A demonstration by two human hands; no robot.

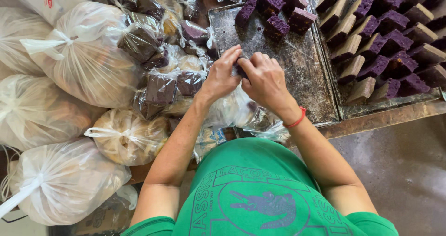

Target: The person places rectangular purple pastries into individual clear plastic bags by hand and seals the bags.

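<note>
Both hands met over a dark metal tray (297, 78). The left hand (220, 75) and right hand (265, 80) pinched a small purple cake piece (240, 68), apparently inside clear wrap. To their left lay wrapped pieces (162, 85); beyond and right, many unwrapped purple cake blocks (385, 36) remained.

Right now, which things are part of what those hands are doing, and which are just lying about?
In use:
left hand
right hand
purple cake piece
near baking tray

Lying about:
tied white plastic bags
wrapped cake pieces
far tray of cake squares
</note>
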